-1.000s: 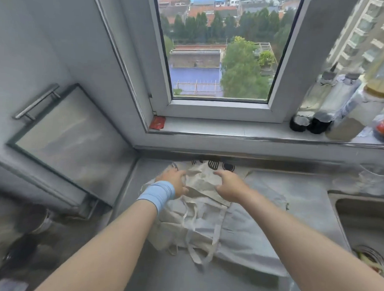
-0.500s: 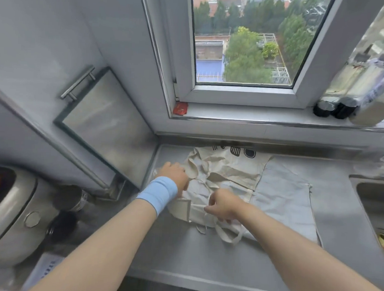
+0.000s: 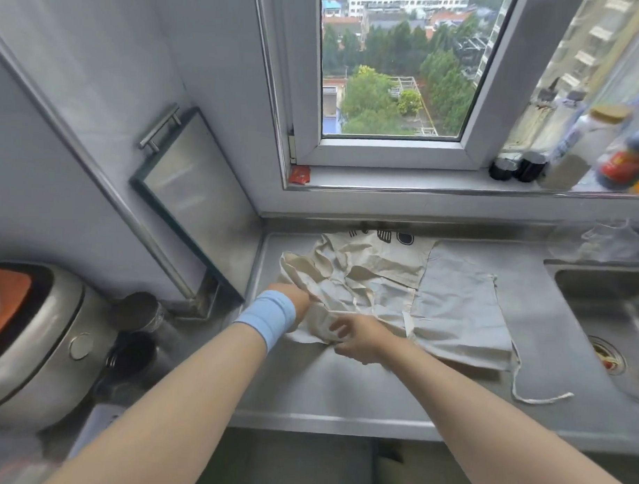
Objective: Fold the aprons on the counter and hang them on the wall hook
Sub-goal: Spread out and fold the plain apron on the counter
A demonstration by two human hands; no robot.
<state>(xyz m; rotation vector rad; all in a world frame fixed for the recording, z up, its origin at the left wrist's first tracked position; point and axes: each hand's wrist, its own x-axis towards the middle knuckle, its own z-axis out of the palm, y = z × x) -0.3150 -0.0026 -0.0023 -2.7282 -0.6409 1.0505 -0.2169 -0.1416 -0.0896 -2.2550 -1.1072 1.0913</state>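
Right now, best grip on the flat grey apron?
Probably the grey apron by its near right corner, pinched from the front edge of the counter: that corner lies flat and uncovered, while its left side sits under the crumpled cream apron.

Soft daylight from the window (image 3: 392, 81) (edges warped, right-side bottles (image 3: 582, 142) blurred).

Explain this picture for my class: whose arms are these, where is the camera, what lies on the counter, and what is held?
No machine here: a person's two bare arms, filmed by one wide-angle camera worn on the head, looking down. On the steel counter lie two aprons: a crumpled cream apron with black print, overlapping a flatter pale grey apron whose string trails off to the right. The left hand, with a blue wristband, grips the cream apron's left edge; the right hand pinches its bunched cloth nearer the front.
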